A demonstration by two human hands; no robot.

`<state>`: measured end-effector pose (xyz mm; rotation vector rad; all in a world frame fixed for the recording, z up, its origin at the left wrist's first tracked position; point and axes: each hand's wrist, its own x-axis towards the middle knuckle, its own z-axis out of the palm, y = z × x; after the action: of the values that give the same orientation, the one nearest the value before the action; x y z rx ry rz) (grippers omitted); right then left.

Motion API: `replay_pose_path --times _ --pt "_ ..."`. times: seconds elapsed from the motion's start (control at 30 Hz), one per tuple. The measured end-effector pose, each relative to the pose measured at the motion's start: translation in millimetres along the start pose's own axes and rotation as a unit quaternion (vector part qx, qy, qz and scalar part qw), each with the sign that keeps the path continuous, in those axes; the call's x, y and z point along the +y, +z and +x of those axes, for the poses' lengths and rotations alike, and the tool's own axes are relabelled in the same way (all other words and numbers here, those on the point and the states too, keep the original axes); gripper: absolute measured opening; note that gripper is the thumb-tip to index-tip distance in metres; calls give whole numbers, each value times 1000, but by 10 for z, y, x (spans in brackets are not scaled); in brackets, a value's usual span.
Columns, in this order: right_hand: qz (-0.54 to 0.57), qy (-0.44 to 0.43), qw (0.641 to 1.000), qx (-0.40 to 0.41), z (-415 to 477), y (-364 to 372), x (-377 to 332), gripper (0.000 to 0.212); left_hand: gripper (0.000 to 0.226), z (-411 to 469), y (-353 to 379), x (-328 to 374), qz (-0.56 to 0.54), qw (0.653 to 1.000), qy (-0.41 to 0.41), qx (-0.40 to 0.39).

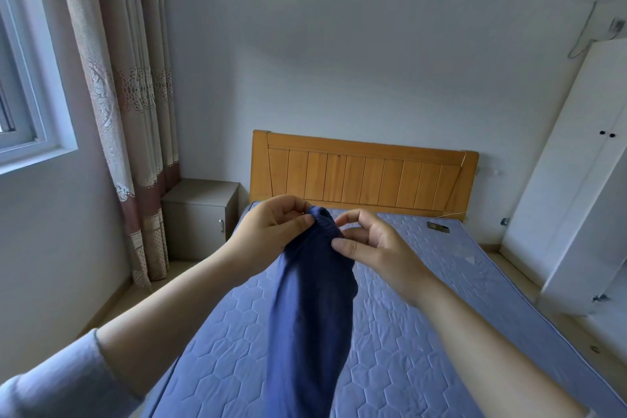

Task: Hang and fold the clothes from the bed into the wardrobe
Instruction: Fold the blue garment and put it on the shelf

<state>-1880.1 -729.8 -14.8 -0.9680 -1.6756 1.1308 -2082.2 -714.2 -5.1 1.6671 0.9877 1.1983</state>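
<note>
A dark blue garment (310, 316) hangs in front of me above the bed (424, 332), its gathered elastic edge uppermost. My left hand (271, 227) grips that edge from the left, thumb on the front. On the right side of the same edge, the thumb and fingertips of my right hand (369, 244) pinch the fabric. The cloth droops straight down between my forearms and runs out of the bottom of the view. The white wardrobe (576, 163) stands at the right with its doors closed.
The bed has a blue quilted mattress and a wooden headboard (363, 176). A small dark object (438, 227) lies near the head of the mattress. A grey nightstand (198, 214) and a patterned curtain (125, 95) stand at the left by the window.
</note>
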Motion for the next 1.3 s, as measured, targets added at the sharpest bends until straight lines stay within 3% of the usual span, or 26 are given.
replay_pose_path --times 0.2,0.3,0.4,0.47,0.53,0.6,0.73,0.8,0.93,1.03,1.17,1.3 --pt "-25 84 989 -119 44 -60 -68 33 12 63 -177 20 74 996 42 6" --pt "-106 83 978 -157 53 -87 -134 10 12 101 -287 8 137 987 77 20" --pt "-263 58 953 -136 97 -158 -235 13 10 112 -401 -36 188 977 91 29" --pt "-427 8 898 -106 137 -211 -299 15 12 97 -438 -77 210 972 103 19" --pt "-588 -56 805 -60 172 -224 -353 20 16 83 -436 -105 227 968 110 19" --pt "-660 -132 740 -2 188 -197 -394 25 17 87 -439 -114 227 969 92 32" --pt "-619 -162 766 63 200 -136 -394 39 19 59 -405 -52 151 988 11 -12" --pt "-618 -162 766 74 223 -91 -379 35 38 28 -351 -9 129 991 -12 -33" --pt "-601 -170 775 95 241 -73 -393 44 57 109 -306 19 209 977 -12 39" --pt "-570 -161 800 91 219 -101 -386 52 52 162 -343 17 234 971 7 56" --pt "-471 -132 868 88 193 -125 -346 52 31 185 -389 67 270 961 49 42" --pt "-403 -141 894 134 159 -134 -240 47 16 192 -421 137 256 965 61 -8"
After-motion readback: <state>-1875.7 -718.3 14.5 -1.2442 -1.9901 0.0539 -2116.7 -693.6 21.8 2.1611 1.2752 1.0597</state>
